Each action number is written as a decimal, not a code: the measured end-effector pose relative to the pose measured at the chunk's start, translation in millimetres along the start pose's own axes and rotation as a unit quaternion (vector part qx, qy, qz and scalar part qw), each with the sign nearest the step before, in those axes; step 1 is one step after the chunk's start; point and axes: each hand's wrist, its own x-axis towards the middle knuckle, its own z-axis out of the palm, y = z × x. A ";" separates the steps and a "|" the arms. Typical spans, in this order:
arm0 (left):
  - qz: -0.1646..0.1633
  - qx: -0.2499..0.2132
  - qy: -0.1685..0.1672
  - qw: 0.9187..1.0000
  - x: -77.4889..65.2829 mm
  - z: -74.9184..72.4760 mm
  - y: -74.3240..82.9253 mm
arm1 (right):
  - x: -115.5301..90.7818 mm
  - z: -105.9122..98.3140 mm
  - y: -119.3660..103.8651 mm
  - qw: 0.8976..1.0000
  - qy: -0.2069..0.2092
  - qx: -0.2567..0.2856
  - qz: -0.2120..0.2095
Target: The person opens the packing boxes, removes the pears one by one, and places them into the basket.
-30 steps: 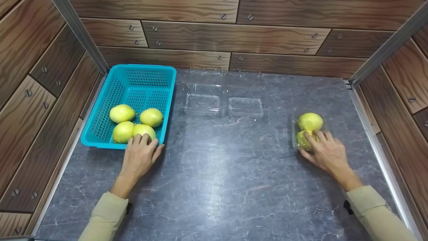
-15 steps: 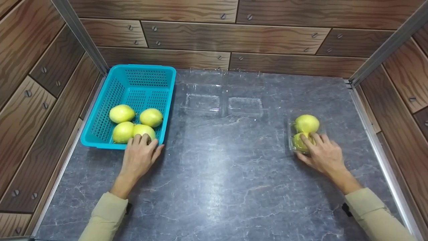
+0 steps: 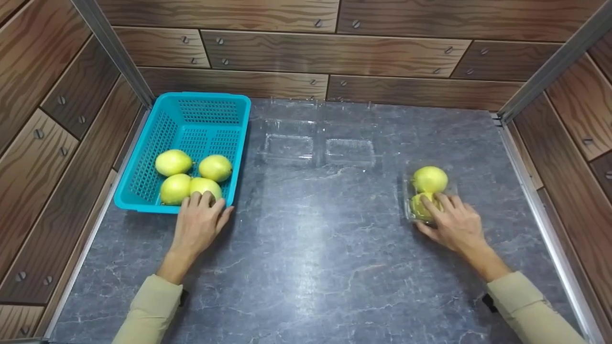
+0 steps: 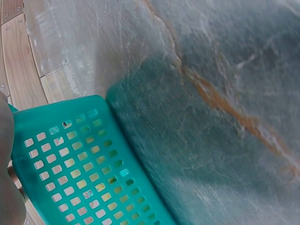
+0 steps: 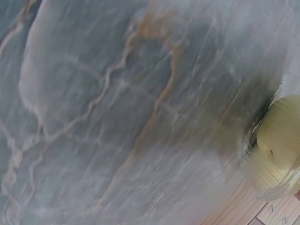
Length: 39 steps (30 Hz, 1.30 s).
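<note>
My left hand (image 3: 201,222) grips the near right rim of a teal plastic basket (image 3: 241,143), its fingers reaching over the edge beside a yellow-green, pear-like fruit (image 3: 208,185). Several such fruits lie at the basket's near end. In the left wrist view, the basket's perforated wall (image 4: 75,154) stands on the table, with fingers (image 4: 7,164) at the left edge. On the right, my right hand (image 3: 452,222) holds a clear plastic container (image 3: 409,210) with two of the fruits (image 3: 430,179) in it. Part of the nearer fruit is hidden by the fingers.
Two more clear plastic containers (image 3: 289,145) stand side by side at the back, right of the basket. The grey marbled table (image 3: 311,267) is enclosed by wood-patterned walls (image 3: 334,52) with metal posts at the corners.
My right hand has drawn the clear container with its two fruits leftward and slightly nearer across the table. My left hand and the basket have stayed in place.
</note>
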 end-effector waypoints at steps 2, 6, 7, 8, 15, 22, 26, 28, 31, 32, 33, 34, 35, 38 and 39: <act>0.000 0.001 -0.001 1.000 0.2 -0.4 -0.1 | 1.2 -0.3 -3.6 1.000 0.003 0.003 0.000; 0.001 0.001 -0.001 1.000 0.5 -0.9 0.1 | 2.9 -1.3 -10.2 1.000 0.006 0.006 0.002; 0.001 0.002 -0.002 1.000 0.6 -1.1 0.2 | 3.2 -1.4 -11.6 1.000 0.009 0.008 0.000; 0.002 0.003 -0.003 1.000 0.6 -1.2 0.3 | 3.5 -1.4 -13.0 1.000 0.011 0.010 -0.001; -0.002 0.000 -0.007 1.000 0.2 -1.1 0.8 | 4.7 -4.0 -21.6 1.000 0.019 0.011 -0.020; -0.001 -0.002 0.003 1.000 0.0 -0.2 0.6 | 6.3 -6.4 -30.7 0.999 0.017 0.024 -0.033; 0.001 -0.003 0.006 1.000 -0.2 -0.3 0.6 | 7.1 -6.4 -36.1 0.999 0.019 0.030 -0.039; 0.000 -0.005 0.006 1.000 -0.5 -0.4 0.6 | 7.8 -6.5 -39.2 0.998 0.020 0.030 -0.043; -0.002 -0.007 0.004 1.000 -0.9 -0.6 0.6 | 9.0 -6.5 -44.0 0.998 0.022 0.028 -0.049; -0.002 -0.008 0.003 1.000 -0.9 -0.6 0.6 | 9.6 -6.7 -45.7 0.998 0.024 0.029 -0.051; -0.003 -0.008 0.003 1.000 -1.0 -0.7 0.5 | 10.3 -6.8 -47.2 0.998 0.025 0.028 -0.052; -0.003 -0.008 0.002 1.000 -1.0 -0.7 0.5 | 11.0 -7.0 -48.7 0.998 0.026 0.029 -0.053; -0.004 -0.008 0.001 1.000 -0.9 -0.8 0.5 | 11.6 -7.0 -50.1 0.998 0.027 0.029 -0.053; -0.004 -0.008 -0.001 1.000 -0.5 -1.2 0.6 | 13.4 -7.2 -54.1 0.997 0.030 0.035 -0.054; -0.005 -0.007 -0.002 1.000 -0.4 -1.2 0.6 | 13.7 -7.1 -55.4 0.997 0.029 0.036 -0.056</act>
